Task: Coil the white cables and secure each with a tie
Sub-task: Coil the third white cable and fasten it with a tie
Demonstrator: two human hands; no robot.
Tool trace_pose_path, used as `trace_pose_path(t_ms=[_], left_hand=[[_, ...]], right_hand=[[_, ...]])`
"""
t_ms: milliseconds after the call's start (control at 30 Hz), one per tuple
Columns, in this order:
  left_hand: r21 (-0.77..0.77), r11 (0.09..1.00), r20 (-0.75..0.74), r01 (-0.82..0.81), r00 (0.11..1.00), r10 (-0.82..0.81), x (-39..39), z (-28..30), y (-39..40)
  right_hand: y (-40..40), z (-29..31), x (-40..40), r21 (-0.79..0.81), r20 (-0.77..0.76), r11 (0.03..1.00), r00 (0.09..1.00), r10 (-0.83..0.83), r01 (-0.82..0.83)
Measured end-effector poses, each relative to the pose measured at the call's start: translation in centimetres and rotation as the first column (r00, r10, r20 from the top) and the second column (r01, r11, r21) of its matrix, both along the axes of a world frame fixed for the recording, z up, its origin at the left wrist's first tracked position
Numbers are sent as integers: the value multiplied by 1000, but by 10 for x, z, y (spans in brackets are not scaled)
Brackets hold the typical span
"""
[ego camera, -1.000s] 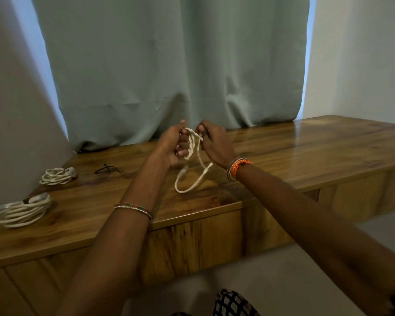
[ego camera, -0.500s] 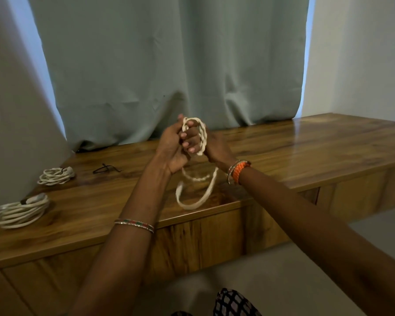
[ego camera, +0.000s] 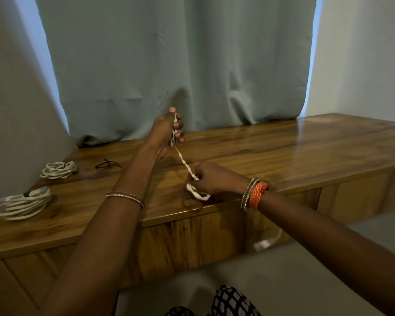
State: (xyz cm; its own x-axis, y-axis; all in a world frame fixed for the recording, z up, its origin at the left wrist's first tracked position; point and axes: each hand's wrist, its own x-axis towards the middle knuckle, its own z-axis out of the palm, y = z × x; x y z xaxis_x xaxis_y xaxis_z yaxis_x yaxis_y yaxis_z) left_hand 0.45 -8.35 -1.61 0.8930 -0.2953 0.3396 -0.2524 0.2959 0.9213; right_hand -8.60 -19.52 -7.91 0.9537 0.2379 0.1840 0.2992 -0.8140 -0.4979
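- A pale grey-green curtain [ego camera: 169,65] hangs in soft folds behind a glossy, wood-grained bench [ego camera: 306,151] that runs across the room.
- Above the bench's front edge, a white cable [ego camera: 184,164], twisted on itself like rope, stretches taut on a slant, its long axis running from upper left, nearer the curtain, down to lower right.
- The left hand [ego camera: 167,131] is raised over the bench, fingers curled tight round the cable's upper end.
- The right hand [ego camera: 214,179], lower and nearer the bench's front edge, has its fingers closed on the lower end; a small loop of cable hangs beneath it.
- Far along the bench to the left lie two finished white coils, a smaller coil [ego camera: 59,170] and a larger coil [ego camera: 23,202], each round and flat.
- A thin black tie [ego camera: 107,164] rests on the bench between the smaller coil and the left arm.
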Motion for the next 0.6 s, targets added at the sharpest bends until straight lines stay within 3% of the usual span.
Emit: trace_pose_path(t_ms=[67, 167, 267, 333, 400, 433, 500, 533, 600], left_hand=[[129, 990, 54, -54, 997, 47, -4, -3, -5], [388, 900, 251, -199, 962, 104, -6, -13, -10], [562, 706, 567, -431, 822, 52, -6, -27, -6], [563, 627, 679, -539, 734, 22, -8, -30, -3], [576, 587, 713, -569, 701, -19, -9, -26, 1], [605, 556, 706, -570, 707, -43, -11, -24, 3], [658, 548, 651, -516, 756, -68, -14, -19, 5], [671, 577, 606, -466, 793, -64, -16, -16, 6], [688, 643, 495, -335, 865, -78, -23, -12, 6]], right_hand=[[4, 14, -6, -168, 14, 985, 999, 30, -27], [1, 40, -16, -230, 92, 972, 993, 72, -49], [-4, 70, -23, -209, 60, 974, 992, 107, -92], [-10, 79, -21, -226, 92, 971, 991, 96, -73], [-16, 77, -15, -384, 261, 919, 965, 14, 91], [-19, 73, -10, -486, 415, 843, 910, -9, 230], [-26, 65, 2, -588, 665, 680, 740, 98, 438], [-30, 61, 5, -608, 705, 638, 691, 160, 472], [-42, 55, 11, -578, 733, 669, 658, 173, 468]])
